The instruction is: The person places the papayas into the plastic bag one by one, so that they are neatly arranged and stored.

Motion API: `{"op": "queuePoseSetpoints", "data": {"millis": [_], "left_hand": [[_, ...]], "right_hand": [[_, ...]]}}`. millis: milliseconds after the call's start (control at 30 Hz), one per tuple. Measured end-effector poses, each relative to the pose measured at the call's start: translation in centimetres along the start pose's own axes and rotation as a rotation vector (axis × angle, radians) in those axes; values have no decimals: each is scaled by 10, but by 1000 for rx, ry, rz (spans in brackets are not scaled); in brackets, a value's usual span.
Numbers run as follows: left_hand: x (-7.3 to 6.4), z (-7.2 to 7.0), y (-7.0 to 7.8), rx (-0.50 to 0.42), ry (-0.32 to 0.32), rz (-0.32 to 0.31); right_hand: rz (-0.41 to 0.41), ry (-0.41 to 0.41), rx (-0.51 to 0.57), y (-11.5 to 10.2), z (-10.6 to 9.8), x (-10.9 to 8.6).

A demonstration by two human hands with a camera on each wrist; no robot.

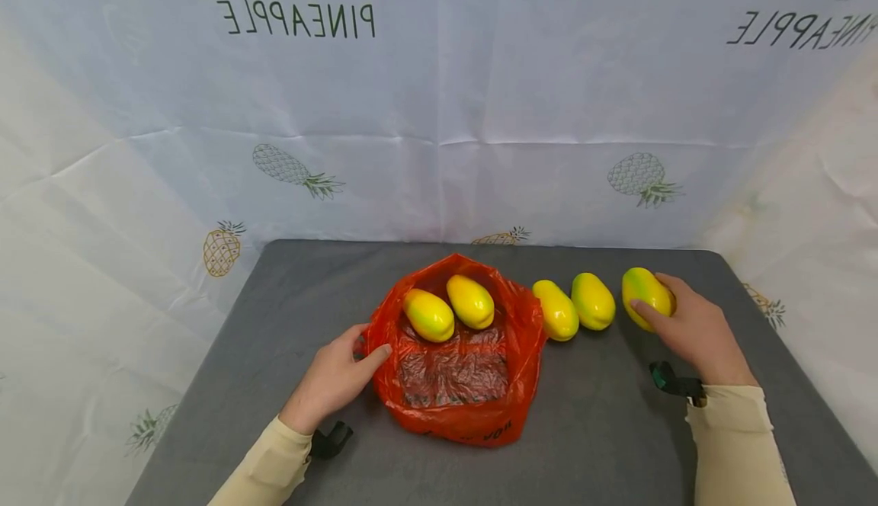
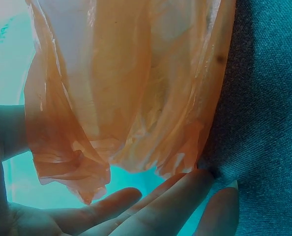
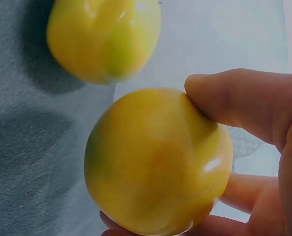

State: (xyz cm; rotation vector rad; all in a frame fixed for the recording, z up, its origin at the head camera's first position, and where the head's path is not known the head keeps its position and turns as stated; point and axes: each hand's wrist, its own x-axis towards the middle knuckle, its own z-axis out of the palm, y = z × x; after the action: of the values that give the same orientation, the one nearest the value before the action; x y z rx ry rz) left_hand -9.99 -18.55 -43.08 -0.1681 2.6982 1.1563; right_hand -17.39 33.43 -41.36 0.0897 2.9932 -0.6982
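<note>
A red plastic bag (image 1: pixel 453 424) lies with its mouth spread wide on the table, and two yellow mangoes, one on the left (image 1: pixel 429 315) and one on the right (image 1: pixel 470 302), rest inside. My left hand (image 1: pixel 336 378) holds the bag's left rim, thumb over the edge and fingers outside. In the left wrist view the thin bag wall (image 2: pixel 121 73) hangs between thumb and fingers. My right hand (image 1: pixel 700 327) grips a yellow-green mango (image 1: pixel 643 293) from its right side. The right wrist view shows this mango (image 3: pixel 156 162) between thumb and fingers, above its shadow.
Two more mangoes stand side by side right of the bag, one (image 1: pixel 557 311) close against its rim, the other (image 1: pixel 593 302) nearer my right hand. The grey table (image 1: pixel 590 430) ends at a pale pineapple-print cloth (image 1: pixel 521 94) behind.
</note>
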Motion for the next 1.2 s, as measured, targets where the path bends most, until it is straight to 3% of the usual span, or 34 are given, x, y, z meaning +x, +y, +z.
{"op": "queuePoseSetpoints", "data": {"millis": [300,567,800,1200], "left_hand": [[1,0,0,-14,-14,3],[3,-1,5,-29,-28,23],[3,-2,7,-16,-18,42],[3,0,5,-59,-16,55]], "right_hand": [[-60,-27,8,-29,-7,-13],[-147,-14,30,-71,-7,-26],[-215,-10,56,-116,4,-32],[-360,-54,140,-176,36,-43]]}}
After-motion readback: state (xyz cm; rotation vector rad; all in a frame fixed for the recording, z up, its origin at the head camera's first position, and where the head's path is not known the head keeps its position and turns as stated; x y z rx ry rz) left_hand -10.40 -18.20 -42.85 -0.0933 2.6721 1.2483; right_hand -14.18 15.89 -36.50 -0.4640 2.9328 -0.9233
